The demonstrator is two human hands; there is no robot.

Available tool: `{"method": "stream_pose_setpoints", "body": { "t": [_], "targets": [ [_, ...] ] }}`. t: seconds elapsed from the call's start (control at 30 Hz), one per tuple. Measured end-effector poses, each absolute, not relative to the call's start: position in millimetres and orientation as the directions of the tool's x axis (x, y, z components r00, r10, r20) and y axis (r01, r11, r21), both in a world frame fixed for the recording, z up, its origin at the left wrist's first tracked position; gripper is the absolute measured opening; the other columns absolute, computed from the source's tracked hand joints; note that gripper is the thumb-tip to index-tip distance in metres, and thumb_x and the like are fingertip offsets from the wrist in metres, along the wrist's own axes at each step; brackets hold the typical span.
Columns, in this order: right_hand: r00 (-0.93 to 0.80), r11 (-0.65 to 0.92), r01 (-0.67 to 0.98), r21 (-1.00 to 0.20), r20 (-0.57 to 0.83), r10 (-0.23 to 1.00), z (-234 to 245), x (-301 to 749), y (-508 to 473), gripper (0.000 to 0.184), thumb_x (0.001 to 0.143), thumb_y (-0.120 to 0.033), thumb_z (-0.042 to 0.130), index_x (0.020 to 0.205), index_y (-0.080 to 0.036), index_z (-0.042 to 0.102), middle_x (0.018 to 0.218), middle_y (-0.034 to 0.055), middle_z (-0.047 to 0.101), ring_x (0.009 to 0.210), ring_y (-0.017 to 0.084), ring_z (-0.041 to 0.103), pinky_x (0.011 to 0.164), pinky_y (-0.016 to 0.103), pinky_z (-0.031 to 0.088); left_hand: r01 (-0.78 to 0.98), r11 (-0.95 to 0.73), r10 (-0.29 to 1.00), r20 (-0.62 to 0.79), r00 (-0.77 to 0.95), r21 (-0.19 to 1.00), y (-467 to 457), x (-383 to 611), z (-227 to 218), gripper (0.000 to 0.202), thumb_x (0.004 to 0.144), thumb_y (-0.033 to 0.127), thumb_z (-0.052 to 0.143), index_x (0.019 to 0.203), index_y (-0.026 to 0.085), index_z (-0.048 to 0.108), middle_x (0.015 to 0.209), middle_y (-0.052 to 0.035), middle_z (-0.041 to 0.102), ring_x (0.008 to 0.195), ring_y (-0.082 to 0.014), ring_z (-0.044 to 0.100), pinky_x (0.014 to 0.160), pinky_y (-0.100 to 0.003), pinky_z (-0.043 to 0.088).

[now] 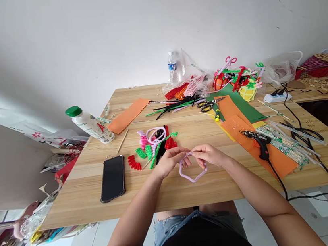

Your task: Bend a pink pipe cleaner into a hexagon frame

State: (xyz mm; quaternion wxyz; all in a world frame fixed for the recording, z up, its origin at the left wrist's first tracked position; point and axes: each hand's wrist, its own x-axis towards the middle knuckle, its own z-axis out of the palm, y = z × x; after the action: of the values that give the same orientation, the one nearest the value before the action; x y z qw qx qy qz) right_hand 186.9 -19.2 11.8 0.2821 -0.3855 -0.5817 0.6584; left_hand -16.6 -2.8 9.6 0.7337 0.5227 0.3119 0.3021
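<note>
Pipe-cleaner loop [193, 172] above cluttered wooden table [79, 196]

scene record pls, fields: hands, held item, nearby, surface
left hand: left hand pinches one end of the pink pipe cleaner loop
right hand: right hand pinches the other end
nearby: phone, pile of bent pipe cleaners, glue gun, scissors, green-capped bottle
surface: wooden table

Both forearms are left bare, with no sleeves seen down to the left hand [171, 159] and the right hand [209, 155]. Pale blue denim shorts [169, 228] with frayed hems are worn. A black top [203, 241] is seen above them.
</note>
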Motion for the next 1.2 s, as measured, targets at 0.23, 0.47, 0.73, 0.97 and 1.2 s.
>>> {"method": "stream_pose_setpoints", "body": {
  "t": [0.23,0.47,0.73,0.97,1.2],
  "targets": [
    [-0.495,-0.296,-0.144,-0.944,-0.191,0.848,13.8,194.9,-12.2,0.032,0.083,-0.046,0.057,0.086,-0.014,0.06,0.065,0.0038,0.065,0.056,0.015,0.061,0.053,0.026,0.047,-0.269,0.266,0.852,-0.095,0.515,0.926,0.6,-18.4,7.5,0.041,0.072,0.038,0.073,0.099,0.01,0.062,0.073,-0.0082,0.069,0.059,-0.0171,0.065,0.052,-0.025,0.046],
    [-0.455,-0.328,-0.257,-0.909,-0.186,0.871,13.8,195.9,-10.0,0.033,0.079,-0.043,0.064,0.092,-0.012,0.063,0.071,0.0051,0.065,0.07,0.02,0.066,0.065,0.034,0.053,-0.468,0.303,0.911,-0.108,0.399,0.83,3.1,-14.3,5.7,0.043,0.068,0.031,0.076,0.102,0.01,0.059,0.077,-0.0074,0.069,0.076,-0.0218,0.069,0.069,-0.032,0.054],
    [-0.383,-0.305,-0.235,-0.923,-0.201,0.902,11.0,194.4,-8.7,0.033,0.07,-0.038,0.075,0.09,-0.014,0.064,0.063,-0.0007,0.06,0.063,0.016,0.064,0.052,0.024,0.05,-0.407,0.553,0.754,-0.228,0.616,0.727,2.9,-18.3,11.3,0.031,0.074,0.027,0.069,0.097,0.008,0.063,0.063,-0.0025,0.058,0.061,-0.0199,0.066,0.058,-0.03,0.053],
    [-0.419,-0.366,-0.208,-0.907,-0.255,0.871,11.9,196.5,-8.9,0.035,0.071,-0.04,0.072,0.093,-0.015,0.064,0.065,-0.0005,0.06,0.059,0.016,0.065,0.042,0.02,0.046,-0.413,0.571,0.749,-0.245,0.615,0.71,0.4,-15.1,9.4,0.022,0.073,0.026,0.071,0.083,0.008,0.063,0.053,0.004,0.043,0.053,-0.0119,0.055,0.056,-0.028,0.05],
    [-0.324,-0.253,-0.136,-0.958,-0.198,0.925,15.1,197.9,-8.9,0.029,0.07,-0.036,0.074,0.087,-0.014,0.065,0.057,-0.0049,0.055,0.039,0.004,0.044,0.031,0.014,0.026,-0.42,0.641,0.711,-0.29,0.641,0.643,0.7,-14.8,8.0,0.014,0.075,0.02,0.067,0.075,0.008,0.06,0.051,0.0074,0.029,0.043,-0.0039,0.032,0.042,-0.016,0.03]
  ]
}}
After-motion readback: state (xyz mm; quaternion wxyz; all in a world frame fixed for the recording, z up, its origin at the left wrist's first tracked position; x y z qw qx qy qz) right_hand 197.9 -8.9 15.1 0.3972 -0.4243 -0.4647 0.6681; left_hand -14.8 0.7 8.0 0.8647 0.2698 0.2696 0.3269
